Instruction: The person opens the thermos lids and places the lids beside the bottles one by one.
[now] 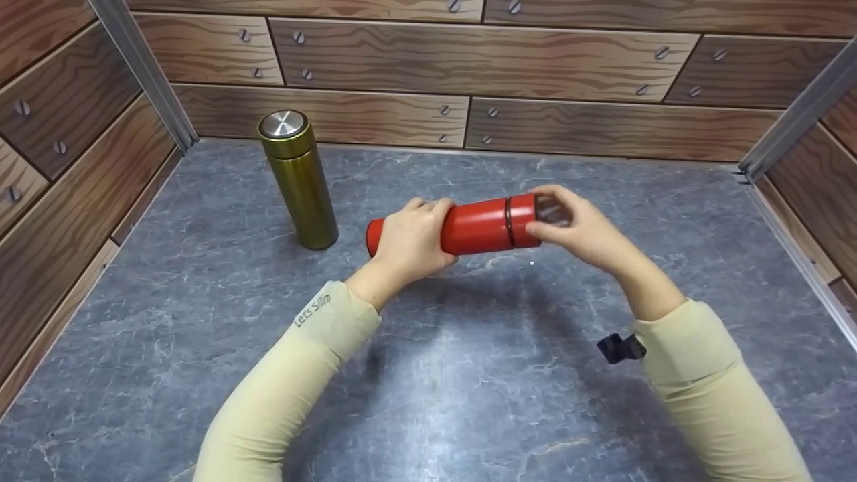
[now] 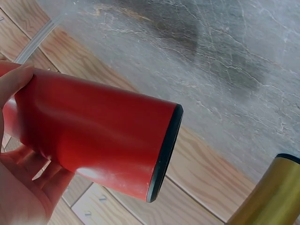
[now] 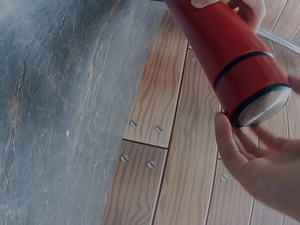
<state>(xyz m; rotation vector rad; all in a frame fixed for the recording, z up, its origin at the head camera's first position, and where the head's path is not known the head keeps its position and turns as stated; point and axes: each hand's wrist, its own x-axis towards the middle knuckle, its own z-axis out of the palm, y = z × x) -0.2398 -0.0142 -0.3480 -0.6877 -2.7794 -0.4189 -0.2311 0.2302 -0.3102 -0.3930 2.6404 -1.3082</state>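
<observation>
At about ten o'clock on the grey marbled tabletop [image 1: 221, 294], an olive-gold flask [image 1: 304, 194] stands upright on its base, silver-topped lid uppermost, near the left hand but touched by neither; standing on end, it probably takes up little room beside the hands.

Near the middle, the left hand [image 1: 414, 241] grips the lower body of a red flask [image 1: 479, 227]. Its fingers curl round the far side and the thumb closes from the near side, likely so that the body neither slips nor turns. The red flask is held clear of the table, almost level, its dark-rimmed base toward nine o'clock and its cap [image 1: 525, 221] toward three, a lie that seems to give each hand its own end.

At three o'clock, the right hand [image 1: 589, 231] pinches the cap's rim between thumb and fingertips, the fingers somewhat spread and the palm off the silver top. Such a hold would suit turning or pulling; which of these applies, I cannot tell. The dark seam between cap and body is visible, and the cap sits on the body.
</observation>
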